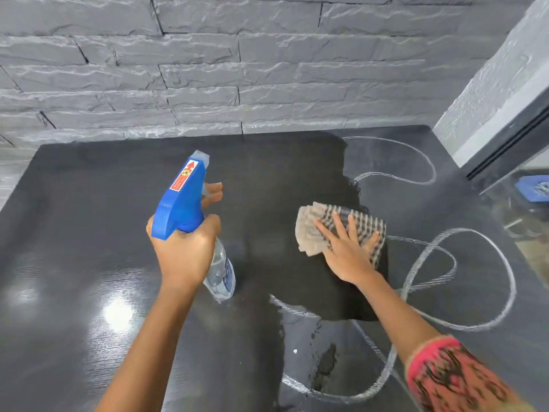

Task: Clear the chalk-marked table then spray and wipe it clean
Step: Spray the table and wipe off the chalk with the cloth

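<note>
Our pink patterned sleeve sits lowest in view. Ahead of it, our right grip lies flat with straight fingers, pressing the checked cloth onto the dark bench. Left of the cloth, our left grip is curled round the neck of the tilted, blue-headed spray bottle. A wet patch surrounds the cloth. White chalk lines loop right of the cloth and nearer us.
</note>
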`<move>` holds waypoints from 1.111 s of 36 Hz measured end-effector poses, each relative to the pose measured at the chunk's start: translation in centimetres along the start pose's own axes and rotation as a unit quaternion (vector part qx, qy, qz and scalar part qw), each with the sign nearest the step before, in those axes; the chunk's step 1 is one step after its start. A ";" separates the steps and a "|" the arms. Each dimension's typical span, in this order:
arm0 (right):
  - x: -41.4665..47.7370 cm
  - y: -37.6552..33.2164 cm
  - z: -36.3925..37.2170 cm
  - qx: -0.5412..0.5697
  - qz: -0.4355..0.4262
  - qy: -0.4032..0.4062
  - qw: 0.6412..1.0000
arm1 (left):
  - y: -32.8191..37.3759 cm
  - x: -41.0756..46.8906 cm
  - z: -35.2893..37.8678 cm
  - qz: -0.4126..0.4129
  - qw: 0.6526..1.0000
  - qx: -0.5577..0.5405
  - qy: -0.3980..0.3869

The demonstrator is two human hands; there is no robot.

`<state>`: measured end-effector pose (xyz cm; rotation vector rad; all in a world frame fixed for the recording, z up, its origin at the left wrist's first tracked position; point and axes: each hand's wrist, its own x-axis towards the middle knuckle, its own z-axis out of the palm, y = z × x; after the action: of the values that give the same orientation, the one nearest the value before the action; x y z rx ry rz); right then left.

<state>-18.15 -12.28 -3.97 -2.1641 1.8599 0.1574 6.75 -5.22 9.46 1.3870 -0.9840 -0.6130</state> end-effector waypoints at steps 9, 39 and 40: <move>-5.4 -7.9 3.3 -0.044 -0.183 -0.004 0.982 | 0.8 -0.1 -0.1 0.007 1.000 -0.004 -0.001; -19.4 -5.4 6.8 -0.092 -0.325 -0.050 0.940 | 3.5 -13.2 -7.1 -0.036 0.997 0.042 0.049; -20.6 -4.0 7.1 -0.111 -0.325 -0.044 0.938 | 3.5 -13.4 -7.1 -0.040 0.997 0.041 0.051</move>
<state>-16.93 9.79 -4.72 -2.7453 1.0319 0.3242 5.54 10.28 10.71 1.5207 -0.8840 -0.5618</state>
